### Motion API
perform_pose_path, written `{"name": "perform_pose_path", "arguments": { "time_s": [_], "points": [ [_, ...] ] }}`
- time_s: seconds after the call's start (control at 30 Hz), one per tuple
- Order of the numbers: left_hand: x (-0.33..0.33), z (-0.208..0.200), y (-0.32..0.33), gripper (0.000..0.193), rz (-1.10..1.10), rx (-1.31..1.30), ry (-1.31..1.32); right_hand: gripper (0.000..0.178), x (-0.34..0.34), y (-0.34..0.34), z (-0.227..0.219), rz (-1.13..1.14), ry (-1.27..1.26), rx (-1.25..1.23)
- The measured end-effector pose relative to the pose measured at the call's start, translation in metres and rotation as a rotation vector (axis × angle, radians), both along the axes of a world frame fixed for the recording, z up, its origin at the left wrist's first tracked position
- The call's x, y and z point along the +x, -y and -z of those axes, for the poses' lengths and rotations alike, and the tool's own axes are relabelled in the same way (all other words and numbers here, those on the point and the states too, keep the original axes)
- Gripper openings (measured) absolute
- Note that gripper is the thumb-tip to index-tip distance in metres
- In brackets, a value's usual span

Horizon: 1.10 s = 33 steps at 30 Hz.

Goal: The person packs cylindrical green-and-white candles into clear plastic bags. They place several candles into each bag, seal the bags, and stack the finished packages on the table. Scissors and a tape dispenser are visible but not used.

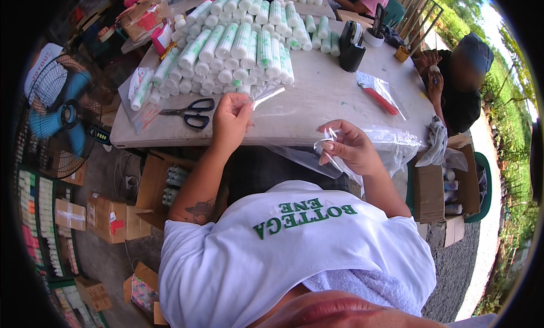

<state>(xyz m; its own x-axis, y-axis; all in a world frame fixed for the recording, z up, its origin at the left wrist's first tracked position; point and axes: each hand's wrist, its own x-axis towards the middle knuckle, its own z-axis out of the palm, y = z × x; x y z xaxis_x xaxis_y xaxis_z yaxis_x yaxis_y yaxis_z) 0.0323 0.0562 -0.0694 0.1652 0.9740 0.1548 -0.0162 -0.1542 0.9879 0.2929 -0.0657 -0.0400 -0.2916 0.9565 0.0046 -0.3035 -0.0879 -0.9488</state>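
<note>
My left hand (232,114) is closed in a pinch on a strip of clear plastic film (268,97), just in front of the stacked white rolls. To the right, over the table's near edge, my right hand (350,147) pinches a clear plastic bag (395,142) that spreads out beside it and hangs below the edge. Whether both hands hold one piece of plastic, I cannot tell. The white rolls with green print (226,45) are piled high at the back left. Dark-handled scissors (196,114) lie on the table left of my left hand.
The white table (317,90) also carries a red-handled tool (379,100) and a black tape dispenser (352,50). A person (462,84) sits at the right; others work at the back. A fan (68,114) stands left. Cardboard boxes (107,217) crowd the floor.
</note>
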Motion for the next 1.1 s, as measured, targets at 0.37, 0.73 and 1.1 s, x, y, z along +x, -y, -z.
{"name": "perform_pose_path", "arguments": {
  "time_s": [0.37,0.73,1.1],
  "points": [
    [0.011,-0.005,0.047,0.098,0.636,0.416,0.19,0.052,-0.015,-0.004,-0.021,-0.083,-0.362,-0.062],
    [0.035,0.027,0.043,0.08,0.412,0.15,-0.004,0.03,-0.033,-0.006,0.007,0.172,0.699,0.168],
    [0.033,0.029,0.034,0.011,0.391,0.395,-0.152,0.027,-0.019,-0.005,-0.034,0.273,0.82,-0.168]
  ]
}}
